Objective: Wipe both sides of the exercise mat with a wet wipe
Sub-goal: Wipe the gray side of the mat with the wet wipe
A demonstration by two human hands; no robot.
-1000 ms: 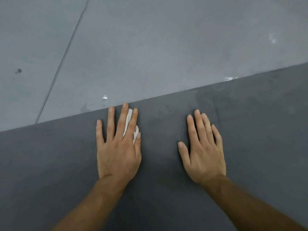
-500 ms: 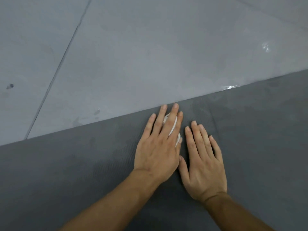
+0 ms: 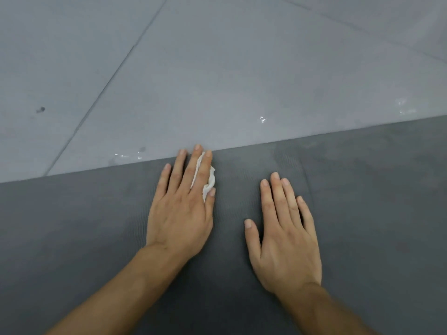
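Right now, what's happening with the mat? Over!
Left grip flat, pressing wipe on mat at far edge. Right grip flat on mat, empty. Nothing seen blocking.

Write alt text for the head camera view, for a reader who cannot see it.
A person's left hand presses a crumpled white wet wipe against a dark grey exercise mat, fingertips at its far edge. The right hand lies flat on the mat beside it, not touching. Pale grey floor tiles lie beyond.
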